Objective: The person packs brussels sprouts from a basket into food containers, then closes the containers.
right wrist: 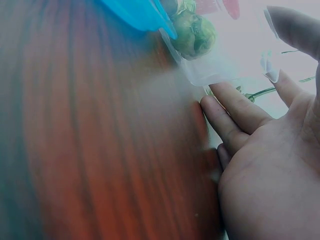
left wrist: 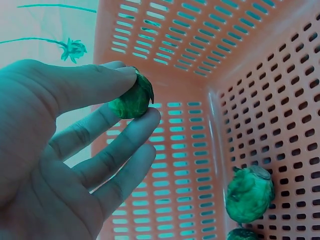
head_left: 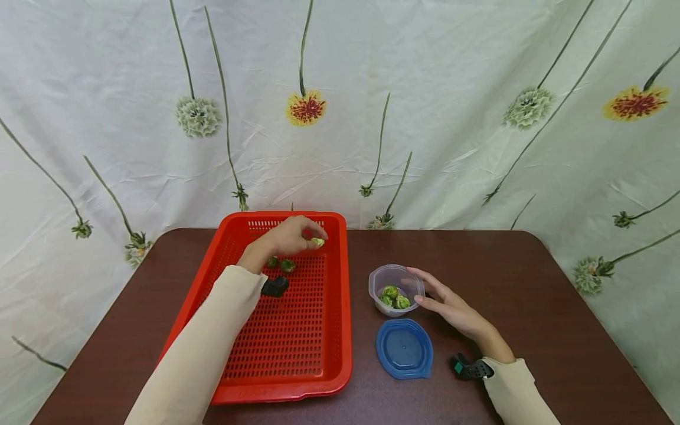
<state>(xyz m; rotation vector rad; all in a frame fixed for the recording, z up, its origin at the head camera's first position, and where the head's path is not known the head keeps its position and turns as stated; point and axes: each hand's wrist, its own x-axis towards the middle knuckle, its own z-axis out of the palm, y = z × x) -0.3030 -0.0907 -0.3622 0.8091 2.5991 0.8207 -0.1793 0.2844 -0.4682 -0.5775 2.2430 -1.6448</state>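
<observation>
Behind your table's far edge spreads a white cloth (head_left: 340,159) printed with flowers on long stems. In front of it you have the dark red-brown table (head_left: 478,260), its two far corners rounded. On its left half, reaching up to the far edge, sits the red slotted plastic basket (head_left: 347,330).

Your cream left sleeve (head_left: 196,348) crosses the basket's left rim; your cream right sleeve (head_left: 517,392) comes in from the near edge of the table, right of centre.

Your left hand (head_left: 292,235) is over the far end of the basket, near its far right corner, with thumb and fingertips pinching a single sprout. Your right hand (head_left: 448,307) is spread wide, its thumb and fingers against the right side of the clear plastic container (head_left: 390,274). That container stands just beside the basket's right rim, and the blue plastic lid (head_left: 405,348) lies flat just on its near side, its tab toward the near edge.

You wear a black wrist device on each arm, the left one (head_left: 274,287) above the basket.

Smallest are the Brussels sprouts: three (head_left: 390,291) lie together in the container, two (head_left: 287,265) side by side on the basket's floor toward the far rim, and the pinched sprout (left wrist: 131,102) is clear of that floor.
</observation>
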